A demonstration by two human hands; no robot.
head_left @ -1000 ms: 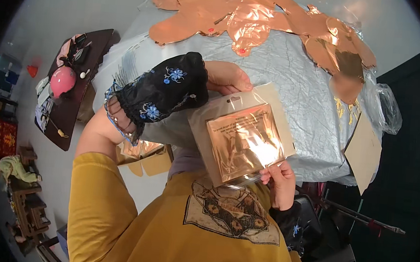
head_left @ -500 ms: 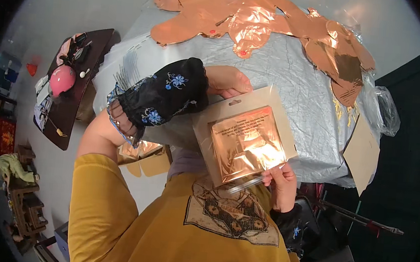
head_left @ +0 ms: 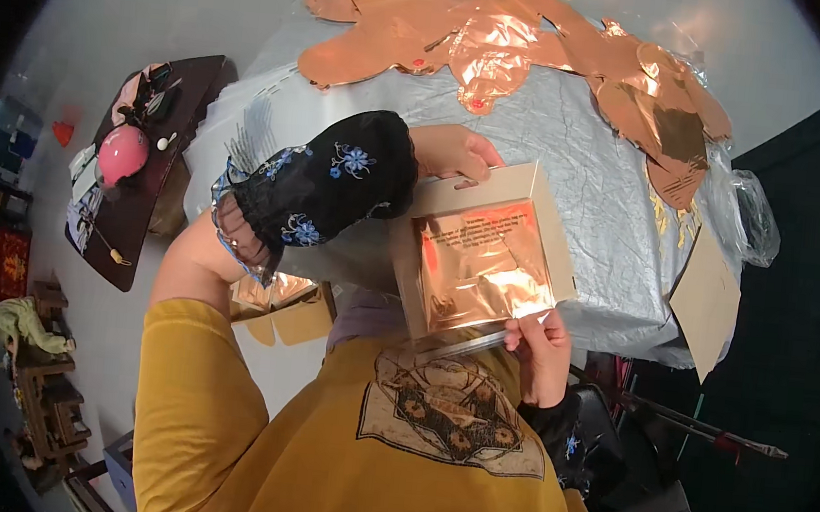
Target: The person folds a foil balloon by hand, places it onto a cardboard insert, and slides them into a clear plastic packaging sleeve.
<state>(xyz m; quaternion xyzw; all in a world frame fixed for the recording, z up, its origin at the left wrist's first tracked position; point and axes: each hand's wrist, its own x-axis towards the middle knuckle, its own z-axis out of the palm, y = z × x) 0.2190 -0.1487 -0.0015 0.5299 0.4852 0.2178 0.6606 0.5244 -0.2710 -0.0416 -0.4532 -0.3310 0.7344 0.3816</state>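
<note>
A flat square package (head_left: 473, 262) is held between my hands in front of my chest. Folded shiny copper foil lies in it against beige card, under clear film with dark print. My left hand (head_left: 455, 155) is closed at the top edge of the package, beside its hang hole; some of the fingers are hidden behind the card. With thumb and fingers pinched, my right hand (head_left: 542, 353) grips the lower right corner of the package, near the clear plastic flap (head_left: 461, 344). Black sleeve covers (head_left: 344, 177) with blue flowers are on my forearms.
Flat copper foil shapes (head_left: 491, 53) lie along the far side of a table under silvery sheeting (head_left: 557, 137). A beige card (head_left: 708, 302) and a clear plastic bag (head_left: 755, 218) are at its right edge. An open carton (head_left: 302, 320) stands below my left arm. A dark side table (head_left: 159, 176) holds a pink helmet (head_left: 123, 155).
The package has turned slightly and tilted, its lower edge lifting a little. My left hand has shifted slightly right along the top, and my right hand still pinches the lower corner.
</note>
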